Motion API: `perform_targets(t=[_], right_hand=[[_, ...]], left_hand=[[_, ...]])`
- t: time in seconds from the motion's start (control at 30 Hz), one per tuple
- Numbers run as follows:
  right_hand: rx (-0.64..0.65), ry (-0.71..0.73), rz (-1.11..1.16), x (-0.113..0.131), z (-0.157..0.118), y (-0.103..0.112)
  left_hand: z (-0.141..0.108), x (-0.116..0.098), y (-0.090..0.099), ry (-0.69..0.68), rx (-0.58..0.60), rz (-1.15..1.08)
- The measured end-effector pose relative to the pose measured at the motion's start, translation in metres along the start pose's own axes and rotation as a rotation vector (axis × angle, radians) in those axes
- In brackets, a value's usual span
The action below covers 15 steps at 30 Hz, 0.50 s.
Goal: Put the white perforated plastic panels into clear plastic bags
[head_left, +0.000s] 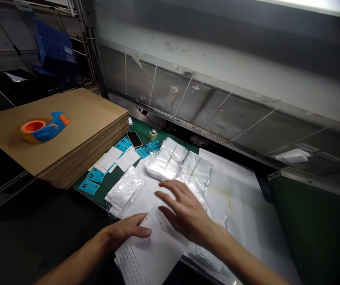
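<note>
My left hand (128, 228) grips a white sheet (154, 253) with rows of dark slots, its thumb lying on top. Over the sheet's upper right part is my right hand (181, 206), its fingers apart and slightly bent; nothing shows between them. Beyond my hands lie two banded stacks of clear plastic bags (166, 158). To their left sits a pile of bagged slotted sheets (126, 188). More folded white pieces in plastic (204, 257) rest under my right forearm.
A blue and orange tape dispenser (49, 128) sits on a cardboard stack (83, 114) at left. On the green table (100, 194) are blue cards (89, 187), white papers (128, 159), a phone (134, 139) and a small bottle (152, 135). A metal-framed panel (170, 87) stands behind.
</note>
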State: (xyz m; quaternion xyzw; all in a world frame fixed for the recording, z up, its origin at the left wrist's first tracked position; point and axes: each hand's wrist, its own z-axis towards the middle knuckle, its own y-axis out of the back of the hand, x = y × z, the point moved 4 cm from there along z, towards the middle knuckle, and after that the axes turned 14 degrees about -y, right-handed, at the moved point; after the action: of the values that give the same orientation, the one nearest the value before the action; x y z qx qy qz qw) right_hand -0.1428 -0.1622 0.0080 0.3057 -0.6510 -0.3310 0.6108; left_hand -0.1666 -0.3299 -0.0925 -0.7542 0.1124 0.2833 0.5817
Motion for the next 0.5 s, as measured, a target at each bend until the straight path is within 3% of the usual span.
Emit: perform_targets(t=[0.07,0.1,0.17,0.23,0.3,0.5], right_hand=[[-0.286,-0.314,0.244,-0.026,-0.029,-0.002],[-0.351,-0.504,0.393,-0.039,-0.045,-0.011],[-0.275,-0.794,0.686,-0.057,-0.073,-0.047],[-0.166,-0.879,0.936,-0.062,-0.088,-0.082],[-0.144,-0.887,1.102,-0.063,-0.095,-0.101],[-0.150,-0.878,1.258,-0.086,-0.111,-0.086]], left_hand=[[0.003,0.006,0.007,-0.080,-0.092,-0.059],[0.005,0.010,0.010,-0.119,-0.150,-0.091],[0.013,0.020,0.014,-0.166,-0.239,-0.149],[0.023,0.031,0.012,-0.175,-0.269,-0.178],[0.034,0.039,0.006,-0.165,-0.266,-0.189],[0.062,0.053,-0.017,-0.058,-0.201,-0.199]])
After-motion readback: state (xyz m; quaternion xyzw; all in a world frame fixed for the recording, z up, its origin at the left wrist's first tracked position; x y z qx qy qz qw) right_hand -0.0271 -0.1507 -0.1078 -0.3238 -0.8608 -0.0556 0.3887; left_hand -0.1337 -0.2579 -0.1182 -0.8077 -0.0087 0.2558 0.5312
